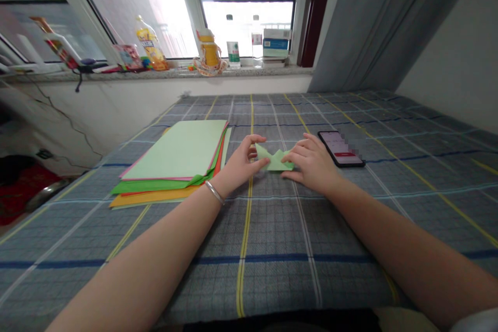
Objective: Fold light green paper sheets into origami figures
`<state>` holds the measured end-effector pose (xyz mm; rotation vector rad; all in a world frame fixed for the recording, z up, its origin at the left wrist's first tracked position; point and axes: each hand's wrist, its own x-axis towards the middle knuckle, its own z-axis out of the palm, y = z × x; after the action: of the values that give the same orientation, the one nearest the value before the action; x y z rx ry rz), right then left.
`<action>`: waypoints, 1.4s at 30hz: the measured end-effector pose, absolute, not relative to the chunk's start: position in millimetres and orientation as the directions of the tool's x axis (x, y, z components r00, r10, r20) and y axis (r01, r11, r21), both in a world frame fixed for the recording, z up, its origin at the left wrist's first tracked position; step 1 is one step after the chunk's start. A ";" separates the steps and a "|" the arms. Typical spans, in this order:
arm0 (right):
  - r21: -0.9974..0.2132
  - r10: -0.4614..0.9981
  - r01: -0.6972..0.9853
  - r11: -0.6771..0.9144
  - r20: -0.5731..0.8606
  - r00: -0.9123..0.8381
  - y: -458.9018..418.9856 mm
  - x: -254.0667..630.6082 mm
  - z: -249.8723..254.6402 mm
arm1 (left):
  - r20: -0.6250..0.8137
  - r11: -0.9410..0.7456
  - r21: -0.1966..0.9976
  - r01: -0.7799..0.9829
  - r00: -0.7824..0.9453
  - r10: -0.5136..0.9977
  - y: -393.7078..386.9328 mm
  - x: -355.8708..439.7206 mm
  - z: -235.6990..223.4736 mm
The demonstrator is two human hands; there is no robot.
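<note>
A small folded piece of light green paper (pixel 274 160) lies on the grey checked cloth (pixel 272 228) in front of me. My left hand (pixel 243 162) pinches its left edge between thumb and fingers; a silver bangle sits on that wrist. My right hand (pixel 311 163) presses down on its right side with curled fingers. Both forearms reach in from the bottom of the view.
A stack of coloured paper sheets (pixel 175 161), pale green on top, lies to the left. A phone (pixel 341 148) with a lit screen lies to the right. Bottles and boxes stand on the windowsill (pixel 163 73) at the back. A grey curtain (pixel 373 26) hangs at the right.
</note>
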<state>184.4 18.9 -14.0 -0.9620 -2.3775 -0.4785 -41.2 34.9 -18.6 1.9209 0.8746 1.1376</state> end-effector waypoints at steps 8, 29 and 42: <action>-0.280 0.696 0.665 0.693 0.501 -0.514 32.9 218.4 -22.8 | 0.447 -0.752 0.526 0.397 0.623 0.642 36.9 -59.4 -1.0; -0.314 0.845 0.791 0.524 0.307 -0.438 31.0 228.6 -12.6 | 0.255 -0.677 -0.091 0.730 0.674 0.693 38.3 -80.6 15.6; -0.302 0.840 0.792 0.530 0.316 -0.441 28.5 228.3 -9.2 | 0.298 -0.518 0.062 0.853 0.480 0.825 43.5 -84.9 7.6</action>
<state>228.3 28.5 -9.2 -1.3335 -2.3460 0.1510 -84.9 43.5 7.6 2.7828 1.5826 0.4743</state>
